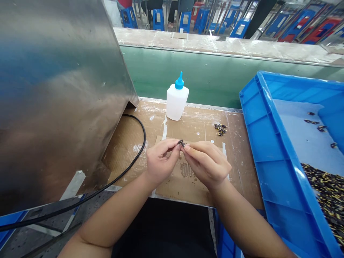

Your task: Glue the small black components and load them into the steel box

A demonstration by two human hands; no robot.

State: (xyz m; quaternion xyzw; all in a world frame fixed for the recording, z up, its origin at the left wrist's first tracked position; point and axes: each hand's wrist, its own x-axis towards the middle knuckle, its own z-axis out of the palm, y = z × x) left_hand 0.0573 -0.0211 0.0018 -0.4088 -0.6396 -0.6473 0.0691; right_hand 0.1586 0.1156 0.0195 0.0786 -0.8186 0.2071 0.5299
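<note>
Component (182,143) (kind unclear) between both hands (161,160) (207,164)

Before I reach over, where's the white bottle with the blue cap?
In the head view, the white bottle stands upright at the back of the cardboard mat, just left of a small heap of dark parts.

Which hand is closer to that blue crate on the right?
The right hand is closer, just left of the blue crate above the cardboard. The left hand is farther left, beyond the right hand, and pinches the same dark part.
</note>
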